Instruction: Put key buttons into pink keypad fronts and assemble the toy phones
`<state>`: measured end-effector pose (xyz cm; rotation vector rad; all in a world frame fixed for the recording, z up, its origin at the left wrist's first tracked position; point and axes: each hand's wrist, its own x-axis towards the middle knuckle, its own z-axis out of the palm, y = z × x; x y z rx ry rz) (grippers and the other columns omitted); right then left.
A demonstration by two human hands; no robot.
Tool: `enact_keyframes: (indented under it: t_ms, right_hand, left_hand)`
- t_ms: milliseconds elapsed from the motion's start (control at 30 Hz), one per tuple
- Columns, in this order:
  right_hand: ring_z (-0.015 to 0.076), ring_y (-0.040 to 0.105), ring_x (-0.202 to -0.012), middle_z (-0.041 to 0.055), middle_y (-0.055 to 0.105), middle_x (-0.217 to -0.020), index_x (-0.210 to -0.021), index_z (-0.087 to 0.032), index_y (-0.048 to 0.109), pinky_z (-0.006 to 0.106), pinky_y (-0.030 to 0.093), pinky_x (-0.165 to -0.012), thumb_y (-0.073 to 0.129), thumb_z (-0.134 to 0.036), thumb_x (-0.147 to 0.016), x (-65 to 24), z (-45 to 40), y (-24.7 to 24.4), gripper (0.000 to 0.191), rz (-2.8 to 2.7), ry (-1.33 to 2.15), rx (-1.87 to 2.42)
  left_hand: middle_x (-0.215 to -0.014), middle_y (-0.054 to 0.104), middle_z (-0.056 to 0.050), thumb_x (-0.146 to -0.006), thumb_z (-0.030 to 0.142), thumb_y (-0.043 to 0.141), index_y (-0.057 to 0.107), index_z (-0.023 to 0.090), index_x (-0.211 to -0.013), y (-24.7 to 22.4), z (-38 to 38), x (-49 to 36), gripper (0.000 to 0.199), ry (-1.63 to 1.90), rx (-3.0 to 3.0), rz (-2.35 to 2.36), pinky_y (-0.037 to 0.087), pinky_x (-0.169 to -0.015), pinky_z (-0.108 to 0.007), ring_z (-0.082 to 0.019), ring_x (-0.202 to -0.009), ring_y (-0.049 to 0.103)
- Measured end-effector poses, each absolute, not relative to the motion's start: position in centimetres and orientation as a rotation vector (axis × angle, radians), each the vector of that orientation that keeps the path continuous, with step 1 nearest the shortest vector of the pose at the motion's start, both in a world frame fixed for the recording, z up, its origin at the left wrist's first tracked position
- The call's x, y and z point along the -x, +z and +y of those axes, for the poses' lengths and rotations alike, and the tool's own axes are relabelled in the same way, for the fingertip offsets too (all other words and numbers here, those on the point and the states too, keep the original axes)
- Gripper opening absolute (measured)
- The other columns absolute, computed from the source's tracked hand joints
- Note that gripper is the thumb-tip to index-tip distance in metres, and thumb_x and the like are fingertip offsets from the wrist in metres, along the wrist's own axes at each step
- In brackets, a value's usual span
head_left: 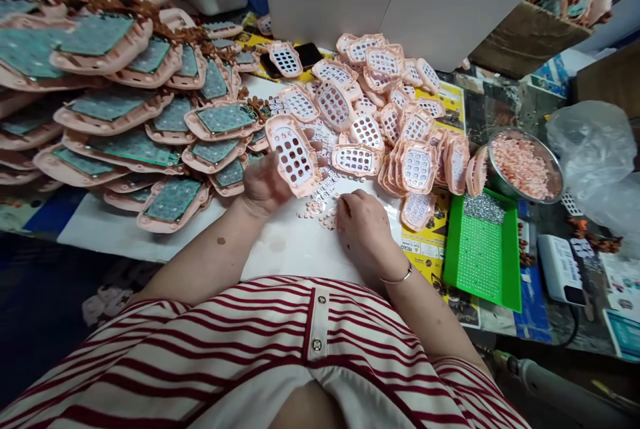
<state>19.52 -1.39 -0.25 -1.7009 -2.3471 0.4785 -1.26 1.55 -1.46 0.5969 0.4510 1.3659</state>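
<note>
My left hand grips a pink plastic casing by its left edge, tilted up above the white work surface. The casing has a white panel with rows of square holes. My right hand is low over the surface with its fingers curled together; whatever is between the fingertips is hidden. Small pink button pieces lie by those fingertips. Behind both hands, white button pieces are scattered. A heap of similar pink casings with holed panels stands beyond, some of them stacked.
At the left, pink casings with green circuit boards are piled high. On the right are a green tray with small metal parts, a metal bowl of pink pieces, a white device and a plastic bag. A large carton stands behind.
</note>
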Motion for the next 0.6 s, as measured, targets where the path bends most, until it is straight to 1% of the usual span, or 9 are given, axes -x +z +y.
enact_keyframes:
  t_ms: [133, 200, 267, 333, 400, 433, 467, 533, 600]
  right_hand:
    - [0.0153, 0.063, -0.077, 0.0032, 0.067, -0.089, -0.096, -0.020, 0.065, 0.030, 0.051, -0.069, 0.059, -0.039, -0.090, -19.1, -1.3, 1.1, 0.021, -1.503, 1.163, 1.336]
    - [0.0129, 0.063, -0.075, 0.0004, 0.065, -0.088, -0.095, -0.022, 0.062, 0.028, 0.054, -0.069, 0.065, -0.045, -0.086, -18.0, -1.2, 1.6, 0.025, -1.215, 1.348, 1.144]
    - [0.0120, 0.063, -0.074, -0.0001, 0.065, -0.087, -0.091, -0.022, 0.060, 0.028, 0.056, -0.072, 0.068, -0.046, -0.084, -16.8, -1.1, 1.7, 0.026, -1.090, 1.404, 1.028]
    - [0.0124, 0.063, -0.074, 0.0007, 0.066, -0.085, -0.091, -0.022, 0.057, 0.029, 0.057, -0.072, 0.065, -0.047, -0.087, -16.0, -1.0, 1.3, 0.026, -1.090, 1.449, 0.977]
    - [0.0135, 0.064, -0.076, 0.0021, 0.067, -0.087, -0.093, -0.022, 0.055, 0.030, 0.058, -0.071, 0.059, -0.047, -0.091, -15.9, -1.1, 0.9, 0.025, -1.184, 1.460, 0.947]
    - [0.0140, 0.064, -0.078, 0.0028, 0.067, -0.089, -0.094, -0.022, 0.054, 0.031, 0.058, -0.073, 0.056, -0.046, -0.093, -16.1, -1.2, 0.8, 0.024, -1.275, 1.436, 0.930]
    - [0.0144, 0.064, -0.082, 0.0035, 0.067, -0.093, -0.095, -0.022, 0.054, 0.032, 0.058, -0.076, 0.053, -0.044, -0.095, -16.3, -1.3, 0.8, 0.022, -1.396, 1.387, 0.913]
    - [0.0151, 0.063, -0.090, 0.0049, 0.066, -0.097, -0.096, -0.021, 0.055, 0.034, 0.056, -0.086, 0.049, -0.038, -0.098, -16.9, -1.6, 1.1, 0.018, -1.683, 1.239, 0.880]
    - [0.0153, 0.062, -0.097, 0.0065, 0.066, -0.101, -0.098, -0.020, 0.056, 0.034, 0.053, -0.094, 0.045, -0.033, -0.101, -17.4, -1.8, 1.6, 0.017, -1.931, 1.097, 0.837]
  left_hand:
    - [-0.142, 0.058, -0.009, -0.055, 0.025, 0.090, 0.059, 0.029, -0.128, -1.9, 1.1, 0.5, 0.079, 1.417, -0.792, 0.552, 0.043, -0.112, -0.045, -0.032, -0.137, 0.049]
    - [-0.149, 0.050, -0.005, -0.054, 0.013, 0.090, 0.063, 0.032, -0.121, -2.0, 0.5, -0.2, 0.075, 1.421, -0.908, 0.605, 0.039, -0.115, -0.039, -0.029, -0.141, 0.044]
    - [-0.155, 0.044, -0.001, -0.050, 0.006, 0.090, 0.066, 0.034, -0.117, -1.8, -0.3, -0.8, 0.077, 1.327, -0.983, 0.602, 0.040, -0.115, -0.036, -0.028, -0.143, 0.041]
    - [-0.153, 0.045, -0.001, -0.049, 0.012, 0.093, 0.066, 0.036, -0.119, -1.5, -1.2, -1.2, 0.079, 1.168, -0.950, 0.524, 0.046, -0.110, -0.037, -0.029, -0.141, 0.044]
    - [-0.141, 0.058, -0.004, -0.058, 0.040, 0.091, 0.067, 0.034, -0.118, -1.2, -1.7, -1.2, 0.065, 1.059, -0.808, 0.426, 0.054, -0.100, -0.041, -0.031, -0.131, 0.053]
    - [-0.130, 0.065, -0.004, -0.066, 0.054, 0.084, 0.070, 0.032, -0.113, -1.1, -1.8, -1.1, 0.053, 1.053, -0.731, 0.404, 0.057, -0.094, -0.041, -0.030, -0.123, 0.060]
    - [-0.119, 0.069, -0.003, -0.074, 0.060, 0.075, 0.071, 0.031, -0.107, -1.1, -1.9, -1.0, 0.045, 1.060, -0.668, 0.400, 0.060, -0.086, -0.039, -0.028, -0.111, 0.066]
    - [-0.105, 0.072, -0.001, -0.085, 0.055, 0.065, 0.072, 0.029, -0.103, -1.3, -1.7, -0.8, 0.033, 1.072, -0.590, 0.418, 0.060, -0.076, -0.033, -0.022, -0.092, 0.070]
    - [-0.095, 0.073, -0.002, -0.087, 0.041, 0.062, 0.071, 0.025, -0.104, -1.8, -1.6, -0.6, 0.025, 1.032, -0.551, 0.436, 0.059, -0.073, -0.030, -0.020, -0.082, 0.070]
